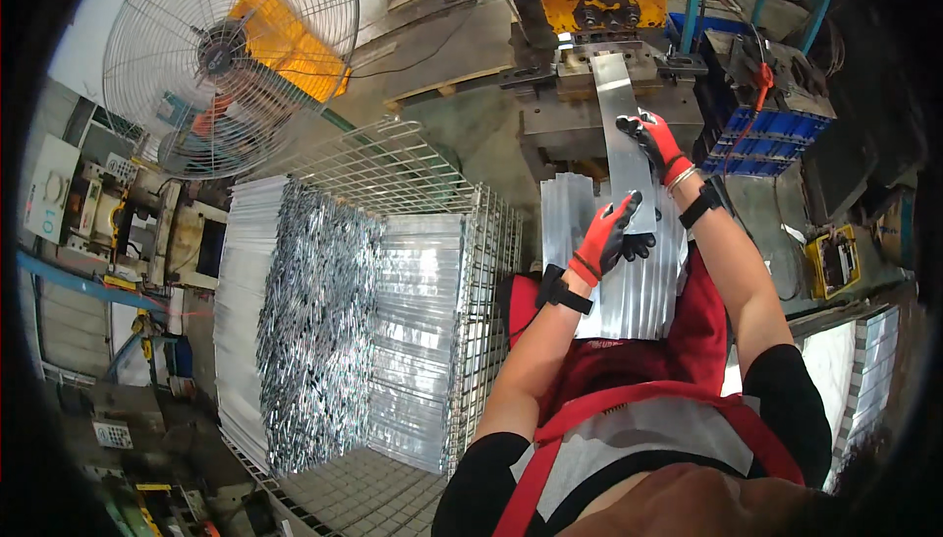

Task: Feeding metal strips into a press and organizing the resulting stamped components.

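Observation:
A long flat metal strip (617,114) is held out in front of me, tilted slightly away to the left. My left hand (614,232), in a red and black glove, grips its near end. Farther up, my right hand (653,141), gloved the same way, pinches the strip's right edge. The far end overlaps the metal die block (643,67) of a machine; whether it touches cannot be made out. Beneath my hands a stack of similar metal strips (640,301) lies across my lap, over red clothing. The strip and gloves hide part of that stack.
A wire mesh cage (486,262) at my left holds tightly packed metal strips (417,340). Behind it stands a large caged fan (221,51). Blue crates (761,134) stand right of the machine, whose yellow part (601,4) is above the die. A yellow tray (833,262) sits farther right.

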Available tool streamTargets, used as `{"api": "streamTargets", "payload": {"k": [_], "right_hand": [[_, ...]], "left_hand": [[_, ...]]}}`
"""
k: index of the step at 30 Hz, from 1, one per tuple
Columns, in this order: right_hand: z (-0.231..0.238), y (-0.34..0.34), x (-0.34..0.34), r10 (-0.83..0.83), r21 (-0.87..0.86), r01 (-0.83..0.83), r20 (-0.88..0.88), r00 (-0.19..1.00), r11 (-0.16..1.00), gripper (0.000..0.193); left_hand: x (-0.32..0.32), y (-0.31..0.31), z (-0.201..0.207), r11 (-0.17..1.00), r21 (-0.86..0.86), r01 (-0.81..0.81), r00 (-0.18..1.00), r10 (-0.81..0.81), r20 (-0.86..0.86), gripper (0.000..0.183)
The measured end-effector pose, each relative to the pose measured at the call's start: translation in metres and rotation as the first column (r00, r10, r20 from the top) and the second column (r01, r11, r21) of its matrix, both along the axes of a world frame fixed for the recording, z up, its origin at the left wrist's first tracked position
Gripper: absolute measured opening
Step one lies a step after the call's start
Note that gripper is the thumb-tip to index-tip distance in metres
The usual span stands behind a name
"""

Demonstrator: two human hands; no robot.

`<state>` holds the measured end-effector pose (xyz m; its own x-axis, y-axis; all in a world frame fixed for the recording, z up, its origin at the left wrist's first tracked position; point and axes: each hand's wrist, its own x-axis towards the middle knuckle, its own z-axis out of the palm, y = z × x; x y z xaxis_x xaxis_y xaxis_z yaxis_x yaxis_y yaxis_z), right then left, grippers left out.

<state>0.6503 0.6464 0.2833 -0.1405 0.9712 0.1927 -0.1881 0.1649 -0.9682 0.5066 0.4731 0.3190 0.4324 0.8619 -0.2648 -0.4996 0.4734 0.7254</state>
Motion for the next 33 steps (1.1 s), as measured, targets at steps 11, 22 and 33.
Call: {"api": "streamTargets", "payload": {"k": [11, 22, 33], "right_hand": [[-0.007, 0.007, -0.003, 0.103, 0.012, -0.102, -0.157, 0.982, 0.995, 0.022], [-0.017, 0.016, 0.005, 0.16, -0.066, -0.18, -0.232, 0.959, 0.981, 0.017], [-0.02, 0.024, 0.018, 0.032, 0.052, -0.042, 0.176, 0.984, 0.998, 0.027]], "left_hand": [[0.008, 0.015, -0.018, 0.988, -0.096, -0.12, 0.989, 0.111, -0.096, 0.033], [0.011, 0.013, -0.008, 0.983, -0.123, -0.137, 0.991, 0.136, -0.017, 0.028], [0.014, 0.017, -0.023, 0.977, -0.165, -0.135, 0.991, 0.134, -0.015, 0.03]]}}
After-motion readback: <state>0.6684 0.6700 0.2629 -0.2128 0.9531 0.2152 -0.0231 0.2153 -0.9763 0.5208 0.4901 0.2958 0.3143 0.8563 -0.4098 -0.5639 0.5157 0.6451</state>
